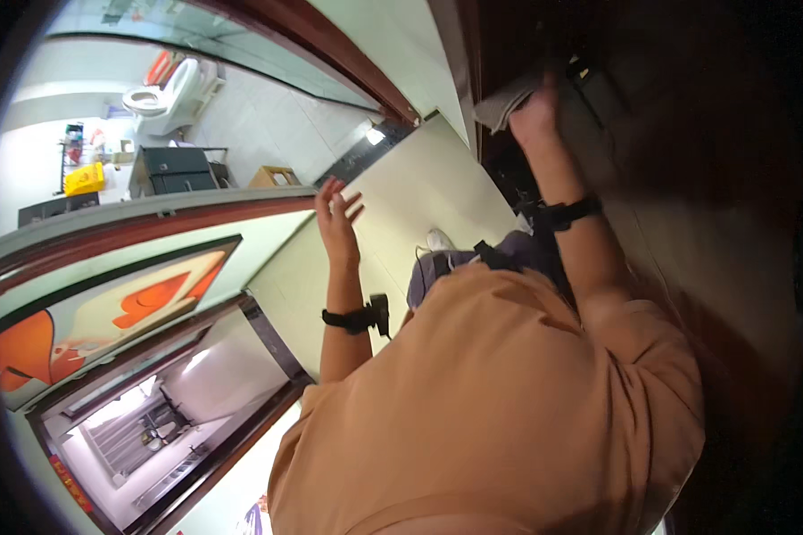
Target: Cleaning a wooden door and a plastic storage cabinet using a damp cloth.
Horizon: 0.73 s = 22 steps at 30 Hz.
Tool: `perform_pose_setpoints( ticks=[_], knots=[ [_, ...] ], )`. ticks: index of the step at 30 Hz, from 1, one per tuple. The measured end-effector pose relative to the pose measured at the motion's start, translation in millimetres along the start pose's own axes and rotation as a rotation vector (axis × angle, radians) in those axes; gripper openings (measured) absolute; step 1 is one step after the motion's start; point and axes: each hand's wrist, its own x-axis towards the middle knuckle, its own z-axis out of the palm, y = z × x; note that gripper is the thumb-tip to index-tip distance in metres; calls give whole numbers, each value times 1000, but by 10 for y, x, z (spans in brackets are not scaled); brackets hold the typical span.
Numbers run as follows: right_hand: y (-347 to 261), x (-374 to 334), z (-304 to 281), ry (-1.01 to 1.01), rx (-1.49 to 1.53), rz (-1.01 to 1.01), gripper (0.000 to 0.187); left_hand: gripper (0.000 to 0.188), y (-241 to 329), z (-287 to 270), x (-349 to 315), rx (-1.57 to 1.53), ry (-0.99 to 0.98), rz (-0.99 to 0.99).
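My left hand (337, 227) is raised in front of the bathroom doorway, empty, its fingers spread apart. A grey folded cloth (501, 109) is in my right hand (537, 120), which reaches forward at the upper right. The cloth's near part sticks out to the left of the hand, by the edge of a dark wooden door frame (473, 62). Part of the cloth is hidden behind the fingers, and dim light there makes it hard to tell whether it touches the frame. Both wrists wear black straps, the left one (357, 317) with a small box.
On the left a doorway opens to a bathroom with a white toilet (156, 100) and a dark cabinet (174, 169). Nearer hangs an orange and white framed picture (120, 308), beside a second doorway. Pale tiled floor (401, 196) lies ahead; a dark room (705, 178) fills the right.
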Motion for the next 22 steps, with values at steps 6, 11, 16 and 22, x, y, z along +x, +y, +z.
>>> perform_pose_setpoints(
  ticks=[6, 11, 16, 22],
  knots=[
    [-587, -752, 1072, -77, -287, 8, 61, 39, -236, -408, 219, -115, 151, -52],
    [-386, -381, 855, -132, -183, -106, 51, 36, -480, -322, 247, -149, 65, -79],
    [95, 173, -217, 127, -284, 27, 53, 40, -1312, -441, -123, -126, 120, -321],
    [722, 1190, -2076, 214, -370, 218, 59, 37, -2377, -413, -574, -162, 333, -625]
  ],
)
